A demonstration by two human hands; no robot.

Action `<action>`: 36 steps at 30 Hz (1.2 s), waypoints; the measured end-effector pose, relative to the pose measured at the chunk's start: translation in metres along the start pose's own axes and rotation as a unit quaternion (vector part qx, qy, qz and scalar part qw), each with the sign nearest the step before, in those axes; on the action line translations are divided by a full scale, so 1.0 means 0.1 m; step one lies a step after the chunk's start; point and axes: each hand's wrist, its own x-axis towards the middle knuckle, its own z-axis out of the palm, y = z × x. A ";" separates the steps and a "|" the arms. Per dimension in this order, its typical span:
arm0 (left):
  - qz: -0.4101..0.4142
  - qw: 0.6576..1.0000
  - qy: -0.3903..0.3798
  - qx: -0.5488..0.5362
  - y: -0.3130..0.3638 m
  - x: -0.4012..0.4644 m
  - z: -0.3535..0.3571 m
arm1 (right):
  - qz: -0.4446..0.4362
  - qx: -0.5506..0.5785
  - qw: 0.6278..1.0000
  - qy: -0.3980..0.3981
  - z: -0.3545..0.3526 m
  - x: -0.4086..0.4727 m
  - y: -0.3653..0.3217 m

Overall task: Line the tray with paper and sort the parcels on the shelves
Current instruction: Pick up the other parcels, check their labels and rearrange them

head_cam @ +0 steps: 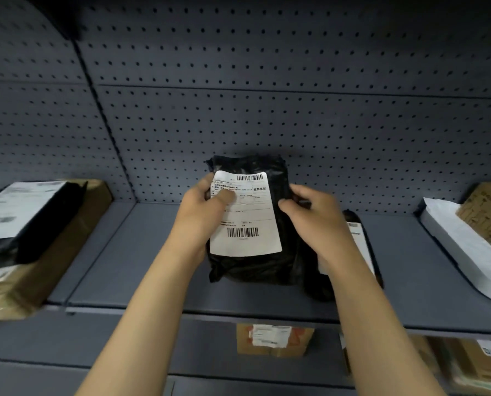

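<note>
A black plastic parcel point(278, 178) with a white barcode label stands upright on the grey shelf point(141, 275), in the middle of the head view. My left hand point(201, 218) grips its left edge, thumb pressed on the label. My right hand point(315, 221) holds its right edge with curled fingers. A second black parcel point(358, 238) with a white label lies just behind my right hand, mostly hidden. No tray or lining paper is in view.
At the left, a black bag with a label point(24, 218) lies on a brown box point(75, 241). At the right, a white mailer point(467, 252) and a cardboard box point(487, 218) rest on the shelf. Cardboard boxes point(275, 338) sit on the shelf below. A pegboard wall point(267, 95) backs the shelf.
</note>
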 end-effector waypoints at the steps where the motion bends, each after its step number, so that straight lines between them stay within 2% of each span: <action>1: 0.000 1.000 0.006 0.002 0.02 0.02 -0.18 | -0.004 0.006 1.000 -0.006 0.17 0.00 -0.04; 7: 0.003 0.999 0.041 0.011 0.02 0.18 -1.44 | -0.008 0.021 0.997 -0.075 1.36 -0.03 -0.39; 13: -0.012 0.996 0.069 0.062 -0.14 0.41 -2.26 | 0.017 0.008 0.996 -0.084 2.28 -0.04 -0.48; 16: -0.014 0.986 0.072 0.152 -0.26 0.48 -2.44 | 0.044 0.013 0.995 -0.089 2.59 -0.01 -0.43; 19: -0.023 0.958 0.077 0.275 -0.38 0.56 -2.50 | 0.076 0.016 0.991 -0.108 2.84 0.00 -0.35; 23: -0.043 0.931 0.067 0.355 -0.50 0.63 -2.51 | 0.109 0.022 0.988 -0.107 3.04 -0.03 -0.19; 27: 0.008 0.892 0.073 0.446 -0.56 0.60 -2.44 | 0.104 0.018 0.990 -0.090 3.11 -0.01 -0.11; 30: 0.096 0.845 0.101 0.516 -0.61 0.61 -2.42 | 0.094 -0.003 0.991 -0.093 3.10 0.01 -0.13; 33: 0.163 0.856 0.106 0.478 -0.63 0.72 -2.39 | 0.077 -0.034 0.994 -0.068 2.96 0.01 -0.19; 36: 0.196 0.896 0.079 0.390 -0.58 0.76 -2.21 | 0.064 -0.020 0.997 -0.030 2.72 0.04 -0.26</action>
